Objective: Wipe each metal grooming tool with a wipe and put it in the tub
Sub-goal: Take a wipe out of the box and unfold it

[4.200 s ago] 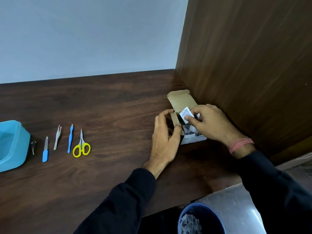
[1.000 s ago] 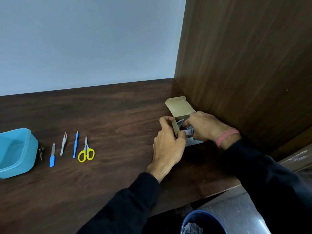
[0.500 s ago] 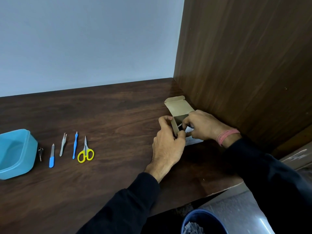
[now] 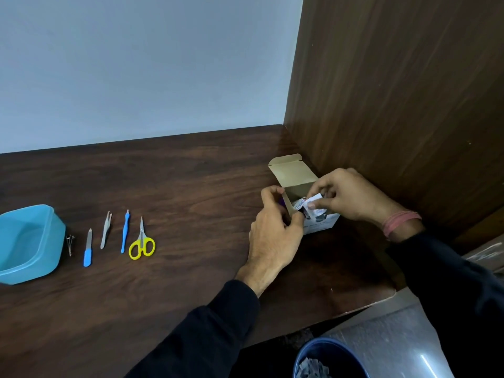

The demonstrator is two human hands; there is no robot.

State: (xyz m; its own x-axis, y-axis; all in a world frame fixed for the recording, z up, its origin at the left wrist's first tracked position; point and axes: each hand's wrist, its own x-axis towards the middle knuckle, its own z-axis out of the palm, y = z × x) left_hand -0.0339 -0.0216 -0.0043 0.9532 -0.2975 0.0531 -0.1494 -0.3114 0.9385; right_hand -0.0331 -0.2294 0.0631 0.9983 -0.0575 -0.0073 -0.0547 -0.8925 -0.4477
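A small cardboard wipe box (image 4: 293, 174) stands open by the wooden side panel. My left hand (image 4: 272, 230) grips the box's near side. My right hand (image 4: 346, 196) pinches a white wipe sachet (image 4: 312, 204) at the box's mouth. Far left, a blue tub (image 4: 30, 242) sits empty on the dark wooden table. Beside it lie a nail clipper (image 4: 70, 244), a blue-handled file (image 4: 88, 251), tweezers (image 4: 105, 229), a blue-handled cuticle tool (image 4: 125, 234) and yellow-handled scissors (image 4: 141, 241).
A wooden panel (image 4: 395, 105) walls off the right side and a pale wall runs behind the table. Below the table's front edge stands a blue bin (image 4: 327, 358) holding scraps. The table's corner ends near the right sleeve.
My right hand has drawn a white sachet up out of the box, after reaching inside it. The left hand keeps its grip on the box. The tools and tub have not moved.
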